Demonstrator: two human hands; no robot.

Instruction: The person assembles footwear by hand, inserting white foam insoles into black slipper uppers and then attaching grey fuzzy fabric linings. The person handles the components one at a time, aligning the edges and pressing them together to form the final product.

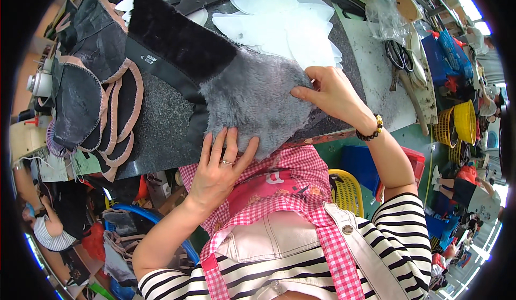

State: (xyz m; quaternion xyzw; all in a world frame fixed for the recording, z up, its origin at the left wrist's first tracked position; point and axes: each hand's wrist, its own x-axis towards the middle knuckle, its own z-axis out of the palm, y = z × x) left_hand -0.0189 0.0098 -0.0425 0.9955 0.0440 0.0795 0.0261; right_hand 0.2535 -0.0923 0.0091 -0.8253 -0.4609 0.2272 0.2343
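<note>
A fur-lined boot upper (257,98), black plush on one part and grey fur on the other, lies across the dark worktable. My left hand (219,165), a ring on one finger, rests on its near grey edge with the fingers stretched out. At the grey part's right end, my right hand (334,93) pinches the edge between thumb and fingers. Smooth black material (161,69) shows along the upper's left side. Just beyond it are stacked translucent white plastic sheets (290,23), cut in curved shapes.
Dark pieces with pink edging (80,104) are piled at the left of the table (161,122). Scissors (398,55) and a crumpled clear bag (387,18) lie at the right. Yellow baskets (463,122) stand beyond; a yellow basket (346,192) is beside me. Other people are in the background.
</note>
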